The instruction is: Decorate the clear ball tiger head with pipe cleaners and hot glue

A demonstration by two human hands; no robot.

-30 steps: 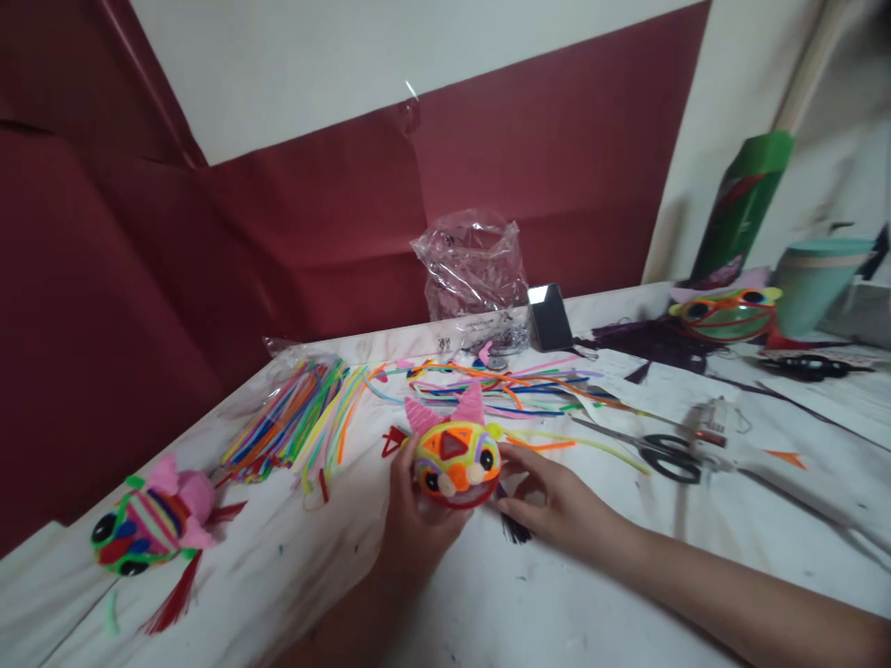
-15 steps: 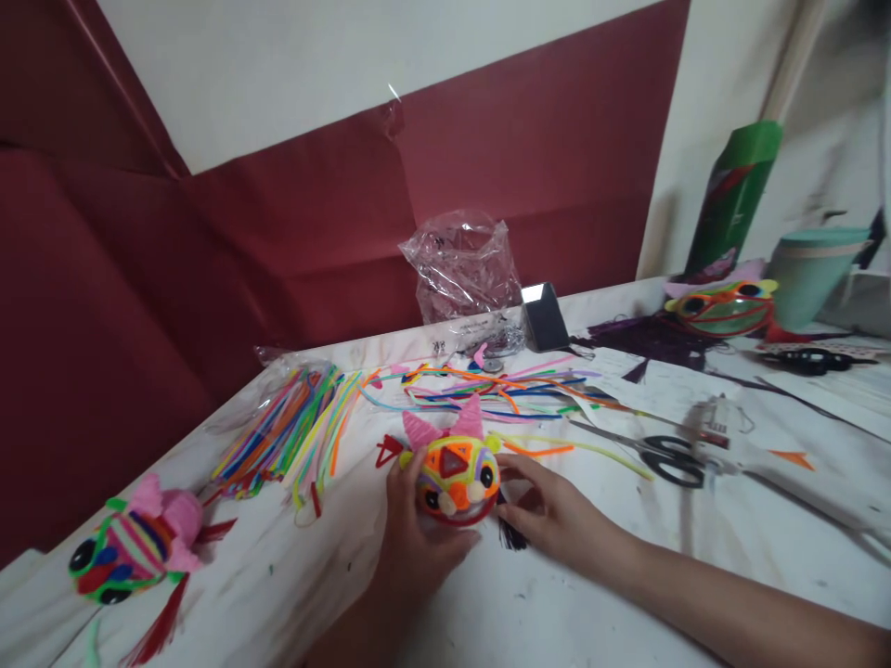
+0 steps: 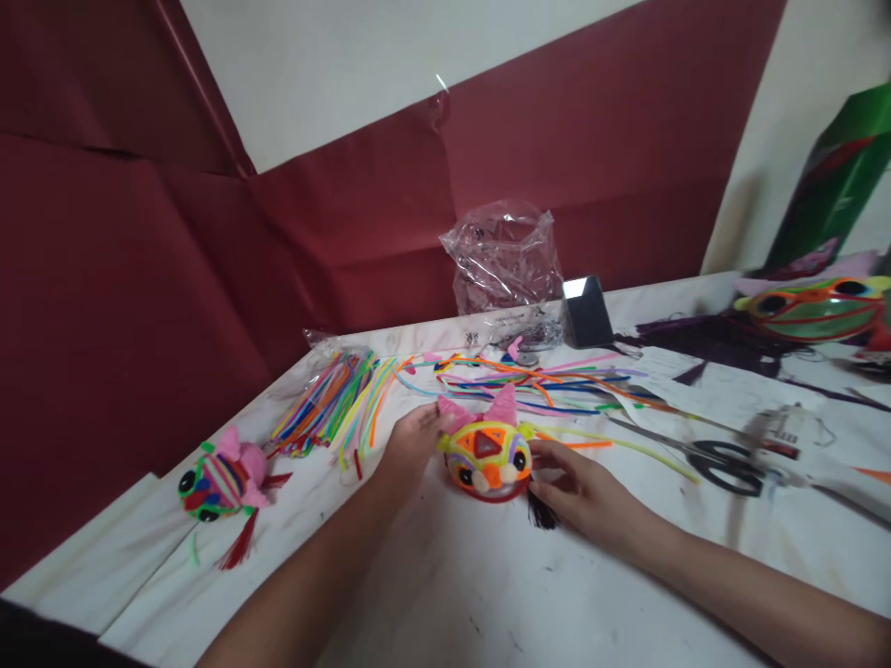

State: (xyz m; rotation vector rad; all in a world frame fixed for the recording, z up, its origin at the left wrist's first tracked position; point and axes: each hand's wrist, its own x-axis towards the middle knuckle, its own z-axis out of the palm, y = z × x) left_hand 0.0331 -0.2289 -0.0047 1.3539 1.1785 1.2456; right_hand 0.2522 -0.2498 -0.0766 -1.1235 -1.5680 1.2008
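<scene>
A colourful pipe-cleaner animal head [image 3: 485, 456], orange and yellow with pink ears, black eyes and a red-rimmed mouth, faces me between my hands at the table's middle. My left hand [image 3: 416, 441] is closed at its left side, with the fingertips partly hidden behind the pink ear. On the other side, my right hand [image 3: 574, 482] holds its edge, with fingers bent and thumb beside a dark tassel [image 3: 541, 510]. Behind it lie loose pipe cleaners [image 3: 515, 380] in many colours. Scissors [image 3: 720, 464] with black handles rest to the right.
Farther left lies a green-and-pink pipe-cleaner fish [image 3: 221, 475] with red tassels. A bundle of pipe cleaners [image 3: 327, 399] spills from a clear bag. At the back stand a plastic bag [image 3: 505, 264] and a phone [image 3: 588, 312]. A hot glue gun [image 3: 786, 445] is at right, a second animal head [image 3: 814, 311] beyond.
My left hand has shifted from the front of the animal head to its left ear and rear side. My right hand stays at its right side. The whole view has swung left.
</scene>
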